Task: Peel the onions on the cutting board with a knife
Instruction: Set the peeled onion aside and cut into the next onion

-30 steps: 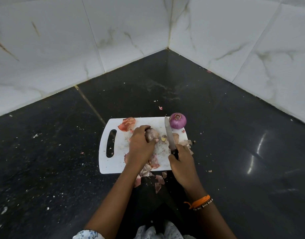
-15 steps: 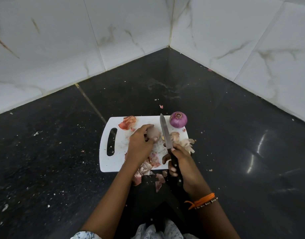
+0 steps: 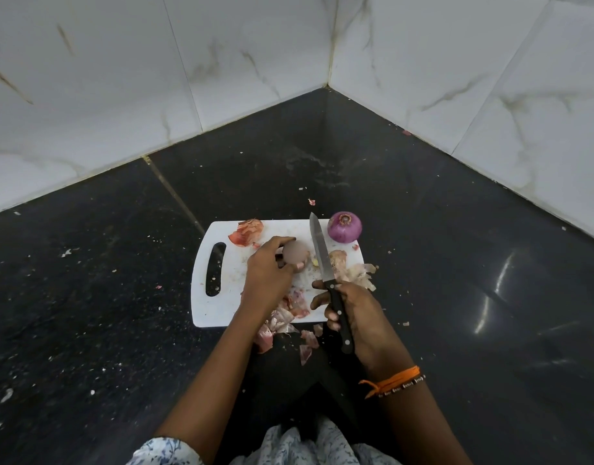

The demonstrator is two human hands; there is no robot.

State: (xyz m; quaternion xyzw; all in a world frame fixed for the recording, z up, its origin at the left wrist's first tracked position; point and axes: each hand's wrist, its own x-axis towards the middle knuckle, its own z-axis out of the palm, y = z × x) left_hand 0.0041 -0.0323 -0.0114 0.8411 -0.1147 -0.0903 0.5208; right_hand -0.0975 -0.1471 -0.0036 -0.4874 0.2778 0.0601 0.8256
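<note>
A white cutting board (image 3: pixel 221 310) with a slot handle at its left end is laid on a dark, speckled stone bench (image 3: pixel 87 297) set into a corner of white marble-look tiles (image 3: pixel 121 78). A pale, skinned onion (image 3: pixel 295 252) is held over the middle of the board by the left hand (image 3: pixel 268 273), whose fingers (image 3: pixel 282 240) are curled round it from the left and above. A knife (image 3: pixel 326 273) with a black riveted handle is gripped by the right hand (image 3: pixel 352 313); its fingers (image 3: pixel 321 298) are wrapped round the handle, and the blade is pointed away from the person, just to the right of the held onion and not touching it. A second onion (image 3: pixel 344 226), purple and still in its skin, is seen at the board's far right corner, cut end up. Reddish peel (image 3: pixel 247 232) lies at the far edge of the board near the left hand, paler peelings (image 3: pixel 354 268) are heaped on the board's right edge beside the blade, and pinkish scraps (image 3: pixel 282 320) are scattered over the near edge and onto the bench. An orange thread band (image 3: pixel 393 382) is worn on the right wrist.
</note>
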